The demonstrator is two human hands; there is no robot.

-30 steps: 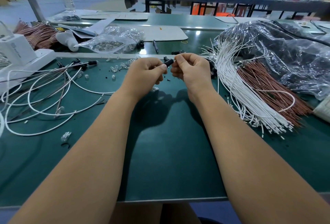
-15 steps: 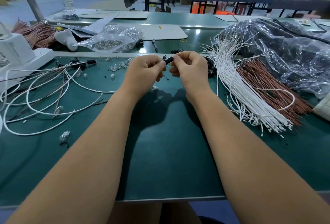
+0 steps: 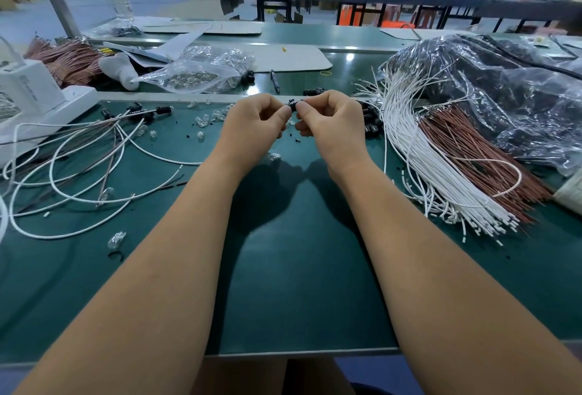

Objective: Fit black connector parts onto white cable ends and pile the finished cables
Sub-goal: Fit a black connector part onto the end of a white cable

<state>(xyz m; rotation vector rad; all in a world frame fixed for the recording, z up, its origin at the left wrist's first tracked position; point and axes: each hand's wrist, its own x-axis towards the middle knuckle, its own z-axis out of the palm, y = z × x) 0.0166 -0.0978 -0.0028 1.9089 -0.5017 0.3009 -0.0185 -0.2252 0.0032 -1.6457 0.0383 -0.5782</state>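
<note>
Presently, left hand (image 3: 255, 125) and right hand (image 3: 330, 120) both pinch a small black plastic connector part (image 3: 291, 106), apparently cylindrical; grip unchanged from before.

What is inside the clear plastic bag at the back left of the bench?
The clear plastic bag holds small clear glassy pieces, heaped near its front; its crinkled, reflective film hides their count and exact kind.
</note>
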